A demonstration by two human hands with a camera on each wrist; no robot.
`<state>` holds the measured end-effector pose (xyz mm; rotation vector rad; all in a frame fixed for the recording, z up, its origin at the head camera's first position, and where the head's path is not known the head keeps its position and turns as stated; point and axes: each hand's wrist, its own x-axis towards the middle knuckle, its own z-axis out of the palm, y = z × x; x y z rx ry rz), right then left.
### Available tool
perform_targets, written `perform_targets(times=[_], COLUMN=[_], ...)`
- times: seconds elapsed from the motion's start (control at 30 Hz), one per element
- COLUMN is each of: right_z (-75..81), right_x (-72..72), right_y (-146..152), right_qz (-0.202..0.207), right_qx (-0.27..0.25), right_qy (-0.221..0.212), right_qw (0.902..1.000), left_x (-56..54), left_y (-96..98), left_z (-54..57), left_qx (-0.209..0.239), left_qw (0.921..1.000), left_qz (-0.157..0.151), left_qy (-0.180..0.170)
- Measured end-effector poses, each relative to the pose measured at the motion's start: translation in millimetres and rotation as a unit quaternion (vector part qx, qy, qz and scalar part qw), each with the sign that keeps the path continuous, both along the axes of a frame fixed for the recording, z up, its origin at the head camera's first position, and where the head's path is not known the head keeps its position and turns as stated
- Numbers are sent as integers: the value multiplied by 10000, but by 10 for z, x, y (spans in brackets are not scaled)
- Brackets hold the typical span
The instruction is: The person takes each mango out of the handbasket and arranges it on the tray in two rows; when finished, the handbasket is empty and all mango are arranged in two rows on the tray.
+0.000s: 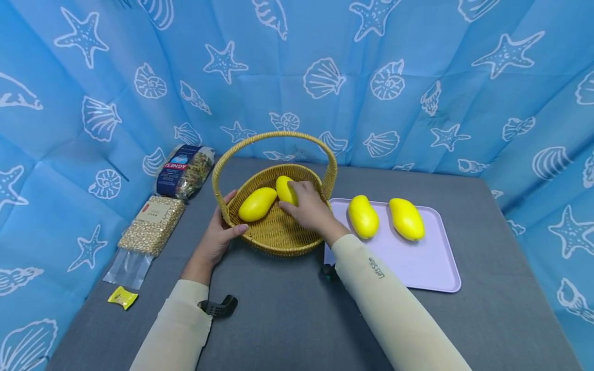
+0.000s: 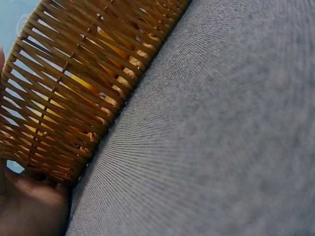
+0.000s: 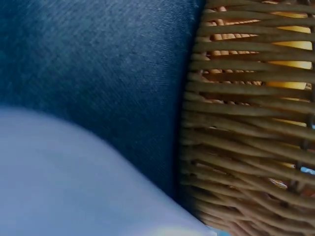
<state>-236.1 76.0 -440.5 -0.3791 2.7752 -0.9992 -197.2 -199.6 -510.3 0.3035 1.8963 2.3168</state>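
A wicker basket (image 1: 280,234) with a tall arched handle stands in the middle of the table. My left hand (image 1: 219,239) grips its left side, thumb over the rim; the left wrist view catches part of that hand (image 2: 32,206) against the woven wall (image 2: 81,66). Inside the basket lies a yellow mango (image 1: 257,204). Beside it, my right hand (image 1: 312,208) reaches in and holds a second mango (image 1: 285,189), partly covered by the fingers. Only the basket's weave (image 3: 236,113) and a sleeve fill the right wrist view, with the hand out of sight.
To the right, a lilac tray (image 1: 436,263) bears two more mangoes (image 1: 363,216). Along the left edge lie an AGNESI pasta bag (image 1: 184,171), a vacuum pack of pale grains or beans (image 1: 150,224) and a small yellow packet (image 1: 122,297). A blue curtain (image 1: 278,67) hangs behind.
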Motion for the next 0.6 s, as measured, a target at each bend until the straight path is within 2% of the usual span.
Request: perform_targets(times=[0.17,0.47,0.6], right_z=[-13,-27,-48], right_x=[-10,-15,-24], right_y=[-34,-62,-89], right_qz=[72,-29,-46], right_qx=[343,93,151], right_qy=[95,-57,-64], right_qw=[9993,9999,9999], left_x=[11,16,13], left_y=[10,6,4], left_z=[19,15,2], left_qx=[9,26,23], left_qw=[10000,10000,10000], left_qz=[37,-2,-28], left_qy=[24,57,91])
